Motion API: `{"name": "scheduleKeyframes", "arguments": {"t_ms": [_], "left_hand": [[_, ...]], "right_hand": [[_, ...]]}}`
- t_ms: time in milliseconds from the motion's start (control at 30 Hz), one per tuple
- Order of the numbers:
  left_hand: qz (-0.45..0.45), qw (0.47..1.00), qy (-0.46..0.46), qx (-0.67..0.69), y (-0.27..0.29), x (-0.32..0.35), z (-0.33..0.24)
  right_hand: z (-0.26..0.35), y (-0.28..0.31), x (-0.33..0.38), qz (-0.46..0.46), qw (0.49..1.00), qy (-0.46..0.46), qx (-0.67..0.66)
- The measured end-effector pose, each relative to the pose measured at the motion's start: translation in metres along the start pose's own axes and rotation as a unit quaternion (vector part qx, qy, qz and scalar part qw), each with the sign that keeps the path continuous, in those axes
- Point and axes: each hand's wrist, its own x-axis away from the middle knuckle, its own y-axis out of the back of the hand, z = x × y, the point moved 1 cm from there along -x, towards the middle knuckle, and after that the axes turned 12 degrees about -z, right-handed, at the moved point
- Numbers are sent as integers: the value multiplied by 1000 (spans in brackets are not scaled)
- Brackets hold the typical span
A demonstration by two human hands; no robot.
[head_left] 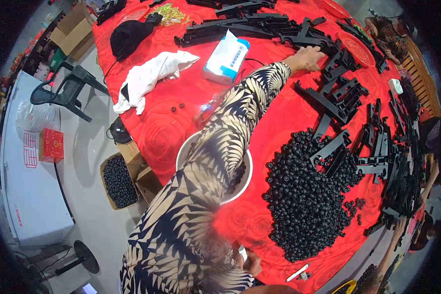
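My left hand [307, 59], on a patterned sleeve reaching across the table, has its fingers bent at the end of a black plastic strip [323, 47] in the far pile. It appears to grip the strip; the fingertips are partly hidden. Low in the view, close to my body, my right hand [252, 264] is closed around a small white piece [242, 252], its kind unclear. Under the left arm stands a white bowl [249, 171], mostly covered by the sleeve. Right of it lies a large heap of small black round parts [304, 201].
More black plastic strips [377, 142] lie along the right. A tissue pack [228, 56], white cloth [154, 76] and black cap [132, 38] rest on the red tablecloth [164, 132]. A box of black parts [118, 181] and a chair [68, 90] stand left. Other people sit at the right edge.
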Motion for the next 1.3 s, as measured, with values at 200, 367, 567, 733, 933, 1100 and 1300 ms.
{"name": "scheduleKeyframes", "arguments": {"t_ms": [200, 367, 567, 733, 933, 1100, 1300], "left_hand": [[103, 993, -15, 50, 40, -26, 5], [103, 988, -112, 42, 66, -20, -55], [217, 966, 105, -91, 85, 29, -139], [187, 968, 156, -61, 61, 36, -148], [161, 979, 103, -71, 44, 8, -161], [163, 980, 102, -41, 58, -34, -153], [-34, 945, 298, 127, 53, -117, -119]], "right_hand": [[-5, -16, 9, -204, 921, 241, -228], [18, 6, 18, -229, 894, 360, -135], [16, 2, 27, -200, 907, 332, -165], [26, 5, 22, -216, 893, 353, -175], [7, -2, 9, -204, 900, 310, -229], [4, 6, 6, -110, 943, 253, -189], [5, 2, 21, -77, 953, 197, -216]]}}
